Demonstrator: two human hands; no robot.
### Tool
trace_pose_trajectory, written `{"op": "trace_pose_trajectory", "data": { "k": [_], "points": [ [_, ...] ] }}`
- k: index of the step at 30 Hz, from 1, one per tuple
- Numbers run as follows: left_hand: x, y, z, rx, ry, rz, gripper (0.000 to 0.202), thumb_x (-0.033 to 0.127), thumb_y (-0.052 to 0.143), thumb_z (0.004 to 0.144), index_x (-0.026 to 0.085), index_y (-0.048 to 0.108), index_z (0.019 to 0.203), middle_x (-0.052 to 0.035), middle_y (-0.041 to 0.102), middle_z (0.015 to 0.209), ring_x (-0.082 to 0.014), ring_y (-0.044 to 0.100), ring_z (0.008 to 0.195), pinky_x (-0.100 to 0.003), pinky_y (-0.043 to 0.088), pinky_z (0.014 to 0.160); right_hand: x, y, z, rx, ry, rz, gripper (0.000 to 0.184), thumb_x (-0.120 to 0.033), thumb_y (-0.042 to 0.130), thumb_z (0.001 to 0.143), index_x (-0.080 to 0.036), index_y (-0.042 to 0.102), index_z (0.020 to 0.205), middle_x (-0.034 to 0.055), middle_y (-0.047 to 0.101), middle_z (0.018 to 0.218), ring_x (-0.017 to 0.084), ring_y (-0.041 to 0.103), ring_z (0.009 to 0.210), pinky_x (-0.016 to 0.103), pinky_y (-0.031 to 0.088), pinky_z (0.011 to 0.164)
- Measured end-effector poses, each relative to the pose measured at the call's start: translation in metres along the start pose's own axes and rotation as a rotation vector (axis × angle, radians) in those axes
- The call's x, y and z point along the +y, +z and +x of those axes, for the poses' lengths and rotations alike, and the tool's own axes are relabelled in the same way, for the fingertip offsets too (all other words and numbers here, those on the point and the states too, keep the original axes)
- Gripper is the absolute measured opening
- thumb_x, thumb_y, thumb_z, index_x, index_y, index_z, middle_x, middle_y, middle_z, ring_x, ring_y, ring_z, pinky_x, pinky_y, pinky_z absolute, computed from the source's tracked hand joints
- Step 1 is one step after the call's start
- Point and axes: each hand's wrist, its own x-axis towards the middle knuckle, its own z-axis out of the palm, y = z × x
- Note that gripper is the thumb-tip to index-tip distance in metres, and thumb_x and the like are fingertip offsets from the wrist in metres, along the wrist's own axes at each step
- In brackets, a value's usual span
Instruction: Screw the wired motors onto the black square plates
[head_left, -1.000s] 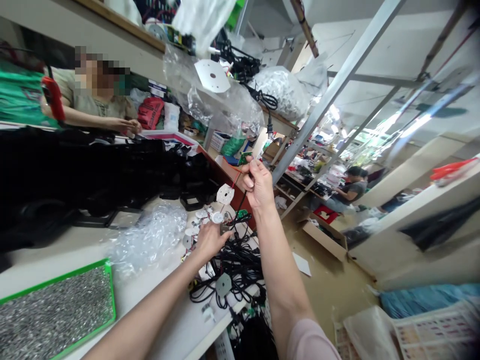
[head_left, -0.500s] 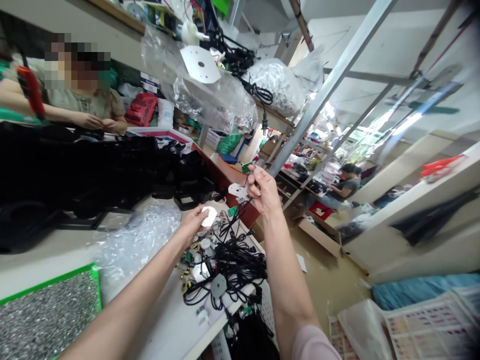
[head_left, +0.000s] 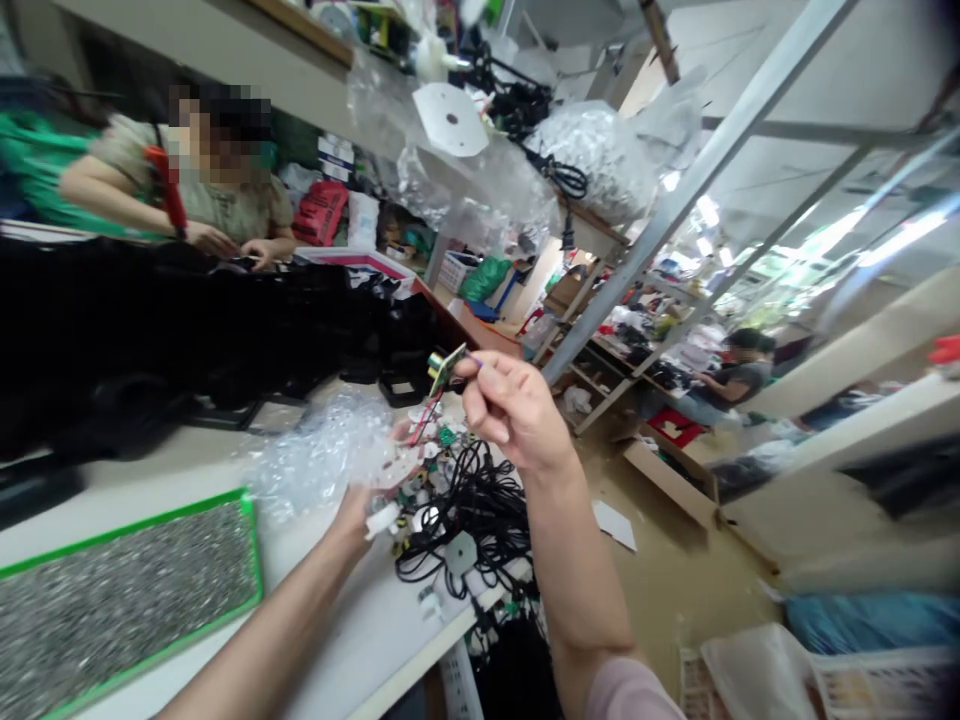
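Note:
My right hand (head_left: 517,405) pinches a small circuit board (head_left: 448,368) between thumb and fingers, raised above the pile on the bench. Red and dark wires (head_left: 424,418) hang from the board toward my left hand. Lower down, my left hand (head_left: 358,515) is closed on a white plate (head_left: 397,470), tilted and smeared by motion; its fingers are partly hidden behind the plate. A white round plastic part (head_left: 382,520) shows just under the plate. Close by lie tangled black cables (head_left: 480,510) and a grey-white plate with cut corners (head_left: 460,552).
A green-rimmed tray (head_left: 255,545) of small metal pieces stands at left. Clear plastic bags (head_left: 315,455) lie behind my left hand. Black housings (head_left: 187,330) are heaped across the bench, with a co-worker (head_left: 225,210) beyond. A metal post (head_left: 675,220) slants up at right.
My right hand has moved left with a board, now held above the pile. My left hand has drawn back toward me, tilting the white plate. The view has swung left.

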Motion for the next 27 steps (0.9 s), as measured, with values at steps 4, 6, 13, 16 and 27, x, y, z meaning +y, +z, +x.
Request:
{"op": "trace_pose_trajectory", "data": {
  "k": [4, 6, 13, 16, 27],
  "points": [
    [0.004, -0.049, -0.078, -0.061, -0.210, -0.463, 0.084, 0.074, 0.018, 0.087, 0.014, 0.045, 0.140, -0.0178, 0.064, 0.126, -0.0318, 0.062, 0.114, -0.050, 0.051, 0.096, 0.043, 0.029, -0.016, -0.095, 0.142, 0.102, 0.028, -0.045, 0.069, 0.079, -0.019, 0.068, 0.087, -0.0043, 0.060, 0.054, 0.002, 0.028, 0.033, 0.017, 0.021, 0.035],
    [0.002, -0.069, -0.110, -0.133, -0.186, -0.398, 0.099, 0.087, 0.023, 0.076, 0.015, 0.044, 0.141, -0.0189, 0.062, 0.128, -0.0334, 0.060, 0.117, -0.049, 0.049, 0.099, 0.064, 0.043, -0.022, -0.113, 0.203, 0.161, 0.028, -0.044, 0.069, 0.079, -0.018, 0.068, 0.087, -0.0039, 0.061, 0.053, 0.002, 0.028, 0.033, 0.017, 0.020, 0.035],
    [0.003, -0.082, -0.164, -0.019, -0.073, 0.261, 0.082, 0.057, 0.073, 0.068, 0.021, 0.049, 0.138, -0.0137, 0.055, 0.138, -0.0342, 0.050, 0.128, -0.049, 0.036, 0.110, 0.112, 0.100, -0.036, -0.177, 0.314, 0.279, 0.029, -0.046, 0.068, 0.078, -0.018, 0.068, 0.089, -0.0041, 0.059, 0.054, 0.003, 0.028, 0.034, 0.018, 0.021, 0.035],
    [0.008, -0.087, -0.169, -0.032, -0.092, 0.274, 0.047, 0.056, 0.053, 0.084, 0.020, 0.066, 0.111, -0.0110, 0.070, 0.111, -0.0282, 0.063, 0.106, -0.043, 0.045, 0.102, 0.115, 0.103, -0.032, -0.111, 0.252, 0.116, 0.026, -0.044, 0.066, 0.081, -0.019, 0.069, 0.089, -0.0030, 0.060, 0.057, 0.005, 0.031, 0.038, 0.019, 0.024, 0.039],
    [0.017, -0.122, -0.171, 0.071, -0.159, 0.392, 0.052, 0.064, 0.043, 0.085, 0.019, 0.064, 0.071, -0.0032, 0.068, 0.074, -0.0240, 0.063, 0.077, -0.028, 0.047, 0.067, 0.106, 0.029, -0.089, -0.126, 0.414, -0.610, 0.019, -0.035, 0.064, 0.082, -0.021, 0.073, 0.074, 0.0028, 0.069, 0.068, 0.018, 0.062, 0.065, 0.030, 0.048, 0.064]
  ]
}}
